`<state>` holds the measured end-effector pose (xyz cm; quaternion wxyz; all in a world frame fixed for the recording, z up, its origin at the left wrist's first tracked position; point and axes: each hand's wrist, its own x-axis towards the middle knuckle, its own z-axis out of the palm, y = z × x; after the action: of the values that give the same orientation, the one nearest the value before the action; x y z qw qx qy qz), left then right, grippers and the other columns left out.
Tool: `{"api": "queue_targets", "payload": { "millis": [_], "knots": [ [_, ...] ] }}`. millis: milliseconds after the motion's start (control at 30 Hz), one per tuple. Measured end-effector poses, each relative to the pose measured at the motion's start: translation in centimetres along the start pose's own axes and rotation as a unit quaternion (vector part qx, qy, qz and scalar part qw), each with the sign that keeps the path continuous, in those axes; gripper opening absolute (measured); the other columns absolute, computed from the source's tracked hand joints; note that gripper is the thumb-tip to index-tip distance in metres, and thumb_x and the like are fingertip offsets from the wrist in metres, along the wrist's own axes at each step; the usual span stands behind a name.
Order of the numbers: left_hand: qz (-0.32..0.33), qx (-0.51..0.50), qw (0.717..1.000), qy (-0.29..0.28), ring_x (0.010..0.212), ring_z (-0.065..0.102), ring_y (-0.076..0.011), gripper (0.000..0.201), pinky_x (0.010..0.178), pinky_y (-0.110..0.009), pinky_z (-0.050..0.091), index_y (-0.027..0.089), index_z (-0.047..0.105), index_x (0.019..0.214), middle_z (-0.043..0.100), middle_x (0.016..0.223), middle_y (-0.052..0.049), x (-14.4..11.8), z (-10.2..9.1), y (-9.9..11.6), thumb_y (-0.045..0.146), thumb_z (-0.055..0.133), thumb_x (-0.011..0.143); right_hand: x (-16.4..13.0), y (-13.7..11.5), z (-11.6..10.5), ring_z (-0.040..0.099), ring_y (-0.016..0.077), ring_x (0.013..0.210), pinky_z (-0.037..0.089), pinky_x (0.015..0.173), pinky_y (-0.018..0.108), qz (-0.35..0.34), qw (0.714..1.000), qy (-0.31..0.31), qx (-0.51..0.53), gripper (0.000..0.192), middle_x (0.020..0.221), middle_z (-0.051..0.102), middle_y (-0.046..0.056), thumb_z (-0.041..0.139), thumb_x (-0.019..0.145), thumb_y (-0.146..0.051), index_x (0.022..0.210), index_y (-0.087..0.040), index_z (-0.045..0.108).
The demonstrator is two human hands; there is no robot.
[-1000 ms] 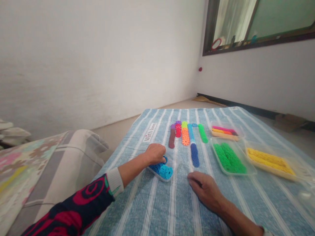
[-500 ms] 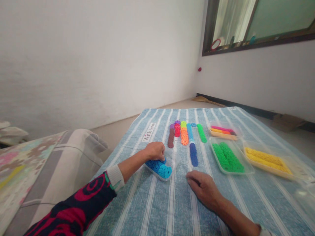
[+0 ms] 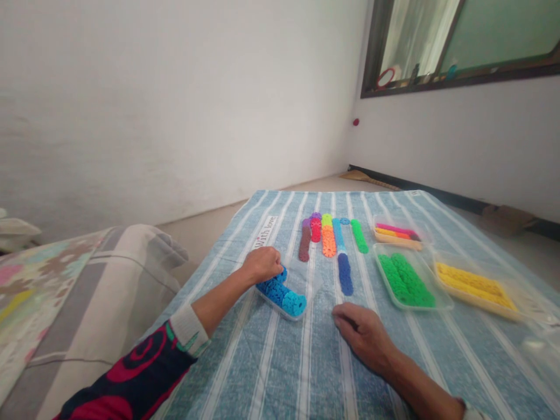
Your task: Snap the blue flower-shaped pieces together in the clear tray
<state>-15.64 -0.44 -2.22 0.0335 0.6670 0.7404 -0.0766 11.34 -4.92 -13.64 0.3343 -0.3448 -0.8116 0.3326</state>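
My left hand [image 3: 263, 262] is closed at the far end of a clear plastic box, its fingertips on blue snowflake discs [image 3: 281, 275]. In that box lies a row of blue discs [image 3: 275, 291], ending in a lighter blue stack [image 3: 294, 303] at the near right corner. The clear box [image 3: 280, 314] sits on the striped cloth. My right hand [image 3: 361, 332] rests on the cloth to the right of the box, fingers curled in, with nothing seen in it.
Rows of stacked discs lie beyond my hands: brown [image 3: 304, 245], orange [image 3: 328, 242], dark blue [image 3: 345, 274] and green [image 3: 359, 236]. On the right stand boxes of green discs [image 3: 406, 280], yellow discs [image 3: 476, 286] and mixed-colour discs [image 3: 396, 231]. A wall [image 3: 196, 105] rises behind.
My left hand has shifted a little left and away, uncovering more of the blue discs in the box. The right hand stays in place.
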Motion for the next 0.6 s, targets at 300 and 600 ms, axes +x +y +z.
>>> {"api": "queue_targets", "payload": {
  "millis": [300,600],
  "knots": [
    [-0.005,0.011,0.999,0.041,0.091,0.068,-0.0289,0.026,0.073,-0.035,0.047,0.020,0.073,0.082,0.074,0.090,-0.011,-0.9,1.3,-0.5,0.031,0.049,0.081,0.3,-0.4,-0.3,0.064,0.0155,0.076,0.047,0.073,0.026,-0.006,1.000,0.010,-0.011,0.017,0.081,0.069,0.003,0.050,0.089,-0.020,0.087,-0.018,0.067],
    [-0.007,-0.002,0.995,0.095,0.096,0.065,-0.0272,0.024,0.074,-0.034,0.047,0.018,0.069,0.091,0.071,0.096,-0.011,-2.1,2.2,-0.7,0.028,0.047,0.086,0.3,-0.5,0.0,0.064,0.0158,0.074,0.046,0.071,0.025,0.014,0.999,0.034,-0.022,0.015,0.080,0.069,0.003,0.053,0.088,-0.021,0.086,-0.018,0.068]
  ]
}}
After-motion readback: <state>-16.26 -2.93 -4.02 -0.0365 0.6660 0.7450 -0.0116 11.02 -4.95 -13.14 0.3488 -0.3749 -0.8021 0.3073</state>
